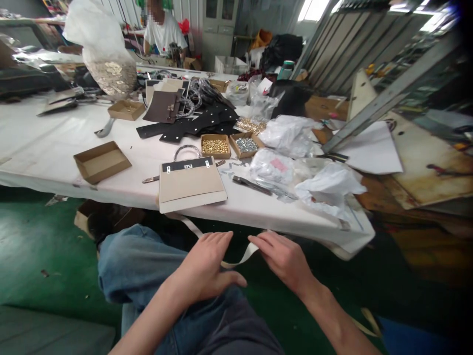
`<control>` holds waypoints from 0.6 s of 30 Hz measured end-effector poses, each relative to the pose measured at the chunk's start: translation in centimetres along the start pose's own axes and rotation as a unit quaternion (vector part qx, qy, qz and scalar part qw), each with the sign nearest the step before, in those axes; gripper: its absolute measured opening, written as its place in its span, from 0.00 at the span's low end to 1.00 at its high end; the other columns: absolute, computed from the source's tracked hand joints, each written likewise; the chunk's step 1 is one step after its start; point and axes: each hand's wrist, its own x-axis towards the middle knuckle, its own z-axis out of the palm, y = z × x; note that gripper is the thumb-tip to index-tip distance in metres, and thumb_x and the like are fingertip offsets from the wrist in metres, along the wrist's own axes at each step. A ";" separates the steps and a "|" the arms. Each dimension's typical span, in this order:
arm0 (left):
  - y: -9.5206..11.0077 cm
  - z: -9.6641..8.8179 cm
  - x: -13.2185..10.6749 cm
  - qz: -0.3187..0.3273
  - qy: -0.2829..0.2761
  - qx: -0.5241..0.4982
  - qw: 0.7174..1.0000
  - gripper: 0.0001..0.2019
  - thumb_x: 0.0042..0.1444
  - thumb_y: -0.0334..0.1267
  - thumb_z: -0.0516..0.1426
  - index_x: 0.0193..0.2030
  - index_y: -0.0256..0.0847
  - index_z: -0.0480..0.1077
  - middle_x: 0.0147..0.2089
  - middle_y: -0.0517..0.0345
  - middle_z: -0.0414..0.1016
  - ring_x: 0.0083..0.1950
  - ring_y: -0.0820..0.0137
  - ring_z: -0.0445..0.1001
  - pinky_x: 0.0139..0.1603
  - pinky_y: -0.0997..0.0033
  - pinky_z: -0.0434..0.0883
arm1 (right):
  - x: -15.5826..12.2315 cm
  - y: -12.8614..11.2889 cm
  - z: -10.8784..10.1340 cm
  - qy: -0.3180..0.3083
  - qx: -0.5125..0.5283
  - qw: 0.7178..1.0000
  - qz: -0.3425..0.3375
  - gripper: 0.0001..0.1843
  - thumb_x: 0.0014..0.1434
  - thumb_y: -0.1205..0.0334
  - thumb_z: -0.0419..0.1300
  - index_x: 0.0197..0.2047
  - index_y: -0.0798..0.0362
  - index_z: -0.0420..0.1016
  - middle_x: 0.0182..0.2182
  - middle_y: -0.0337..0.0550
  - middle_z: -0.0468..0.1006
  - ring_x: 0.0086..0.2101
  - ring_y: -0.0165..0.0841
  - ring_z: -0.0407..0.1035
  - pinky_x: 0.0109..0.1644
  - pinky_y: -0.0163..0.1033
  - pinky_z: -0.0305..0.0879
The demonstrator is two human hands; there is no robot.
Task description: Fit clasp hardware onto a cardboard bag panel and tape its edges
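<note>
A narrow white strap (244, 259) runs from the table's front edge past my left hand to my right hand, sagging between them. My right hand (285, 259) pinches it between thumb and fingertips. My left hand (207, 264) has its fingers stretched forward and its thumb well apart; the strap passes behind it and comes out by the palm, where contact is hidden. Both hands are above my lap, just short of the table. Beyond them, a beige bag piece (192, 182) with a black top band and metal fittings lies at the table edge. Its clear-wrapped handle (187, 149) points away.
On the white table (144, 197) stand an empty cardboard tray (102, 161), a box of gold studs (215, 146) and a box of silver pieces (247, 144). A dark tool (252, 185) lies beside plastic bags (271, 165). Behind are black pieces (207, 121) and a seated person (164, 34).
</note>
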 end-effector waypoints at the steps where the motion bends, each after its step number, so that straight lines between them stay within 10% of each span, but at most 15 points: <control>1: 1.1 0.6 1.0 -0.012 0.006 -0.054 0.998 0.48 0.62 0.61 0.73 0.81 0.37 0.66 0.76 0.28 0.75 0.76 0.38 0.74 0.76 0.38 0.70 | 0.6 -0.5 -0.3 0.014 0.008 1.000 -0.015 0.18 0.81 0.65 0.56 0.67 0.50 0.82 0.52 0.51 0.88 0.49 0.43 0.84 0.53 0.47 0.79; 7: 1.5 3.0 4.0 -0.102 0.024 -0.318 0.942 0.29 0.78 0.60 0.56 0.67 0.36 0.77 0.47 0.46 0.86 0.45 0.59 0.81 0.47 0.63 0.74 | 1.2 -0.6 -1.0 0.063 0.029 0.997 -0.021 0.24 0.80 0.66 0.59 0.75 0.49 0.75 0.55 0.50 0.89 0.51 0.43 0.85 0.54 0.48 0.79; 18: -2.3 -0.1 0.7 -0.165 0.047 -0.289 0.942 0.31 0.79 0.64 0.53 0.53 0.36 0.83 0.38 0.54 0.80 0.41 0.63 0.75 0.42 0.66 0.68 | -1.8 2.4 -1.7 0.116 -0.037 0.991 0.049 0.24 0.78 0.73 0.58 0.70 0.46 0.79 0.57 0.49 0.88 0.54 0.44 0.83 0.64 0.55 0.75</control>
